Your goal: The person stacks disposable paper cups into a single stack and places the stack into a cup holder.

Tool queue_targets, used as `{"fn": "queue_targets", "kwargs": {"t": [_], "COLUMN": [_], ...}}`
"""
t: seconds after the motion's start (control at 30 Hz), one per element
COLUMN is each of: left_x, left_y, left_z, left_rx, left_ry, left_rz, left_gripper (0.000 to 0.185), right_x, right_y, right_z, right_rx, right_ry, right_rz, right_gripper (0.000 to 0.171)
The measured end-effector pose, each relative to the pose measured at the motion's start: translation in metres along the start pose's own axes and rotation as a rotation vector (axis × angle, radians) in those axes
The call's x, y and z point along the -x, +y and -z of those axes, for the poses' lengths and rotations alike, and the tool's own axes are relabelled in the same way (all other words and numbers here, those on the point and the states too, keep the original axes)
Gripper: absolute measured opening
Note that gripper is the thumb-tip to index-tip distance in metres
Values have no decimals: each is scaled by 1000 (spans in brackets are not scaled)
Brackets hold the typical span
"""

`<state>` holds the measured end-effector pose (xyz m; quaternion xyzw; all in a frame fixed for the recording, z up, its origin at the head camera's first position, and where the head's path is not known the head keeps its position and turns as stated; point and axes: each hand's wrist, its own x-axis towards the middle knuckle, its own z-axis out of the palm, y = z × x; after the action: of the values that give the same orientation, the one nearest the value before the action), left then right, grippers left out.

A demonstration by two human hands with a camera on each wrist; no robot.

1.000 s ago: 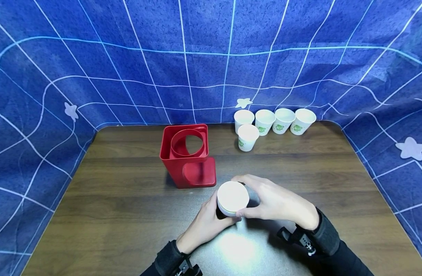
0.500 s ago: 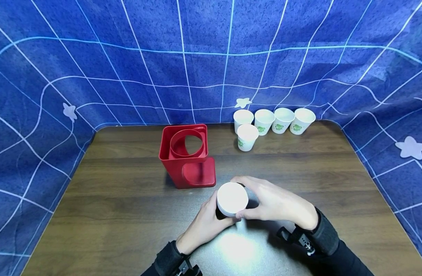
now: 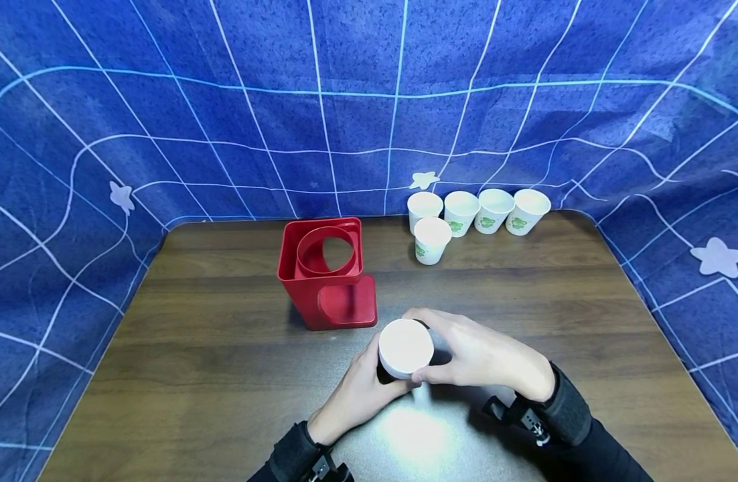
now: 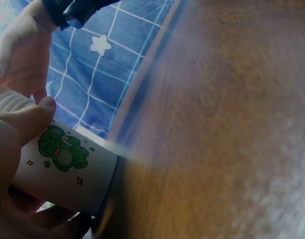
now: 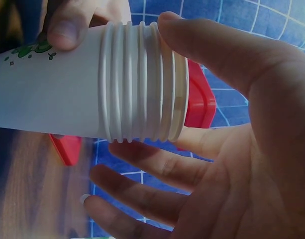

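Note:
A nested stack of white paper cups [image 3: 406, 347] stands on the table near its front, mouth up. My left hand [image 3: 361, 396] grips it around the lower body; its thumb lies beside a green cartoon print [image 4: 62, 149] in the left wrist view. With the thumb and forefinger my right hand [image 3: 480, 349] pinches the rims at the top of the stack [image 5: 142, 82]. Its other fingers [image 5: 137, 194] spread loosely below the rims in the right wrist view. Several rims show close together there. The inside of the top cup looks plain white in the head view.
A red holder [image 3: 327, 288] with a round ring on top and a flat base stands left of the stack. Several single paper cups [image 3: 494, 211] line the back right, one cup [image 3: 432, 239] standing in front. Blue patterned cloth [image 3: 369, 114] surrounds the wooden table [image 3: 224, 375].

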<state>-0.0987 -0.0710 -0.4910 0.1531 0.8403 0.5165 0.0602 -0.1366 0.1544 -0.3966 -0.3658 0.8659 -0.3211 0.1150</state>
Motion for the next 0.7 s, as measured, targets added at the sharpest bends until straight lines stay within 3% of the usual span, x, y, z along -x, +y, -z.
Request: {"fn": "queue_targets", "kwargs": {"t": [0.7], "left_x": [0], "left_y": [0], "left_z": [0], "left_rx": [17], "left_ry": [-2], "left_rz": [-15], "left_gripper": [90], "right_x": [8], "right_y": [-9], "right_z": [6], "right_rx": [97], "right_ry": [39], "right_rz": [3], "right_gripper": [71]}}
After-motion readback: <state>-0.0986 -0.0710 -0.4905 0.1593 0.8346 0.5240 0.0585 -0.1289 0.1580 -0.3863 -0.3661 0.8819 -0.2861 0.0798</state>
